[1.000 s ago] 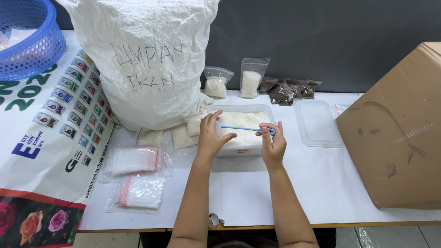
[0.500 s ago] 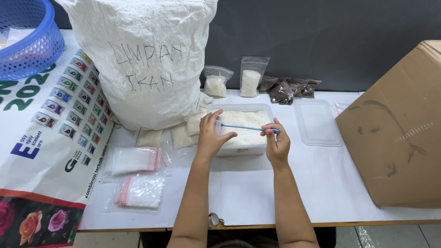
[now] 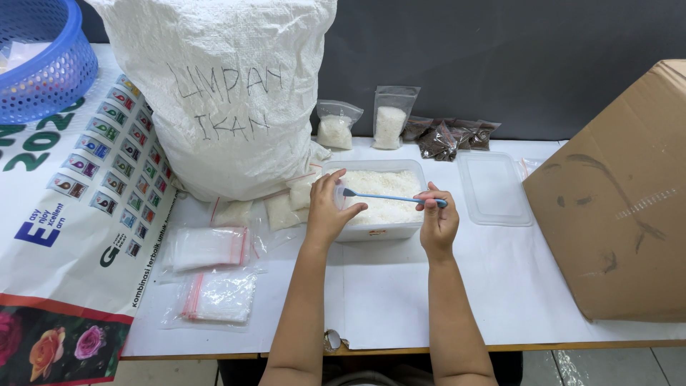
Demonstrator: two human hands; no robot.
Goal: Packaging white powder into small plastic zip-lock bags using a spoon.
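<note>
one clear plastic tub [image 3: 379,230], rectangular, filled with white grainy powder, on the white table [image 3: 400,300]. one blue plastic spoon [image 3: 389,197], thin and flat, lying across the tub's top. right hand [image 3: 437,223] pinches the spoon's handle end; left hand [image 3: 327,209] cups a small clear pouch [image 3: 340,194] at the tub's left rim, the spoon's bowl at its mouth. since the earlier frame the spoon tip has swung left to the pouch. one woven white sack [image 3: 229,93], bulging, behind. two upright filled pouches [image 3: 389,118]. two stacks of empty red-zip bags [image 3: 214,271]. one clear lid [image 3: 493,189]. one brown cardboard box [image 3: 614,193]. one blue mesh basket [image 3: 43,64].
</note>
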